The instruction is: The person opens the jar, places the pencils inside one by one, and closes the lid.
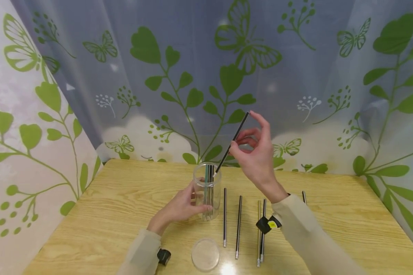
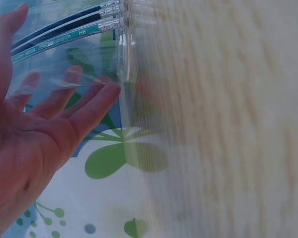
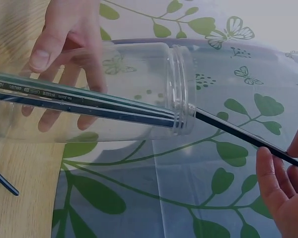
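My left hand (image 1: 187,202) grips a clear round jar (image 1: 216,202) that stands open-topped on the table, thumb in front and fingers behind. Inside it several pencils lean together, mostly dark, with a green pencil (image 2: 72,37) among them. Above the jar, my right hand (image 1: 258,156) pinches a black pencil (image 1: 223,157) between thumb and fingers. That pencil slants down to the left, its silver eraser end right at the jar's rim, as the right wrist view also shows.
A clear round lid (image 1: 205,254) lies in front of the jar. To the right, dark pencils (image 1: 239,229) and a gold pencil (image 1: 259,233) lie on the wooden table (image 1: 99,214). Another dark pencil (image 1: 304,197) is beyond my right forearm. A patterned curtain (image 1: 199,46) hangs behind.
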`<state>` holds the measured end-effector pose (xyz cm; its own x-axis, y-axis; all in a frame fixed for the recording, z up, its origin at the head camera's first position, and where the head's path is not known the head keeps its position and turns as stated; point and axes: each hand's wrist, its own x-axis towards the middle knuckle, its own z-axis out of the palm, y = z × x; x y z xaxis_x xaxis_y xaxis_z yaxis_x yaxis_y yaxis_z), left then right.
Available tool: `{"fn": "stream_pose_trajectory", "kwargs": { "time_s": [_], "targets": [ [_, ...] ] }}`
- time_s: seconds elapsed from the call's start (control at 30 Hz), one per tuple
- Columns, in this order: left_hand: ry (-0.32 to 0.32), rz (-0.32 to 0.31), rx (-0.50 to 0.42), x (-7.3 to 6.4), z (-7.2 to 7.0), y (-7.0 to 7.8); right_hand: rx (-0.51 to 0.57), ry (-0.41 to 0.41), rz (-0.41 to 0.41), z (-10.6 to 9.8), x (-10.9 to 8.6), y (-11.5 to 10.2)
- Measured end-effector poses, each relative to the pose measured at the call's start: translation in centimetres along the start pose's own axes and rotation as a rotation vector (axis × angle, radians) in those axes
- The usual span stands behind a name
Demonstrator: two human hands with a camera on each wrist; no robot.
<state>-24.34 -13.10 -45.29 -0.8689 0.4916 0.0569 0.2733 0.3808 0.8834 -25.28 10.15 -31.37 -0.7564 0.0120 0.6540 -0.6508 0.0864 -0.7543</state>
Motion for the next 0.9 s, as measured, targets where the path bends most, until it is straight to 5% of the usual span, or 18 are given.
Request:
{"fn": "stream_pose_trajectory", "kwargs": {
  "time_s": [0.33,0.9],
  "targets": [
    [-0.001,-0.017,-0.017,-0.1,0.1,-0.5,-0.173,-0.100,-0.034,0.8,-0.8,1.3],
    [-0.022,-0.017,-0.050,0.2,0.0,-0.6,-0.258,-0.255,-0.047,2.1,-2.1,2.9]
  ]
}}
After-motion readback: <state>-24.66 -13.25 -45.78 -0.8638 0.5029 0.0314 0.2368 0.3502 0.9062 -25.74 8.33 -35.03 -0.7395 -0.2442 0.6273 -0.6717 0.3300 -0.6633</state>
